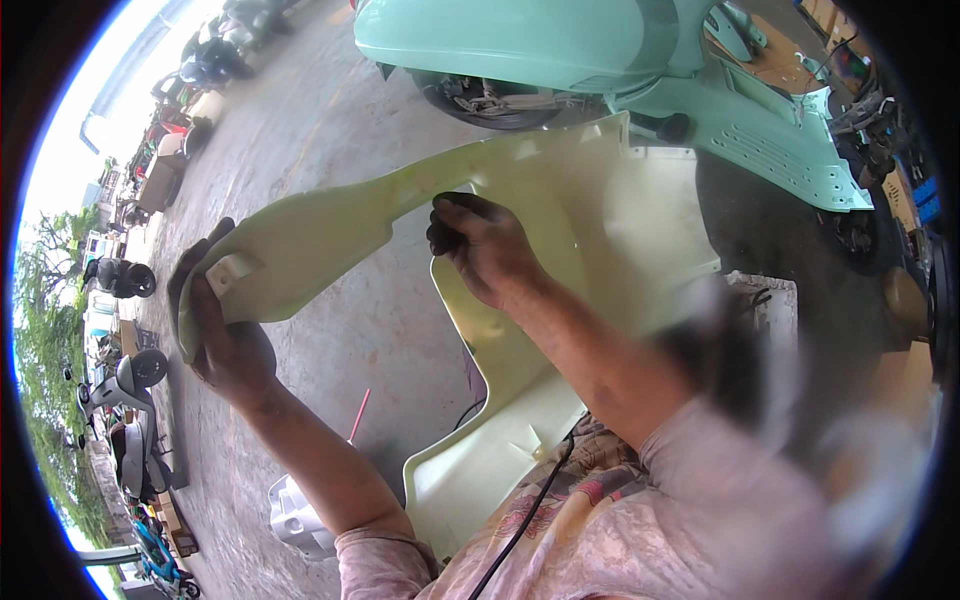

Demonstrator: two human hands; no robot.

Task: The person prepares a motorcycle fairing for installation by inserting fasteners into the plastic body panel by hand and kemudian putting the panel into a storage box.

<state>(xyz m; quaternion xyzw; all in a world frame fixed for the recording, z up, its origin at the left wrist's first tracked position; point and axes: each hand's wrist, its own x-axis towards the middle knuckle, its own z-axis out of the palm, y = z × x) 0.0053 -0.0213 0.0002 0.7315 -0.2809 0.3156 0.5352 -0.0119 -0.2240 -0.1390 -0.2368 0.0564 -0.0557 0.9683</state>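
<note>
Pale yellow scooter body panel point(560, 200), curved, held up

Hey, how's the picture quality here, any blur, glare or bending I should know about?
Head view: soft daylight, no hard shadows; sky at the left rim is blown out white. The fisheye bends the concrete floor and parked scooters toward the dark rim. A blurred smear covers the lower right, over the sleeve. The left hand, right hand and pale yellow scooter panel are sharp.

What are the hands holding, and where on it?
Both hold one pale yellow scooter body panel. The left hand grips the narrow end of its long arm; the right hand pinches the inner curved edge near the middle.
</note>
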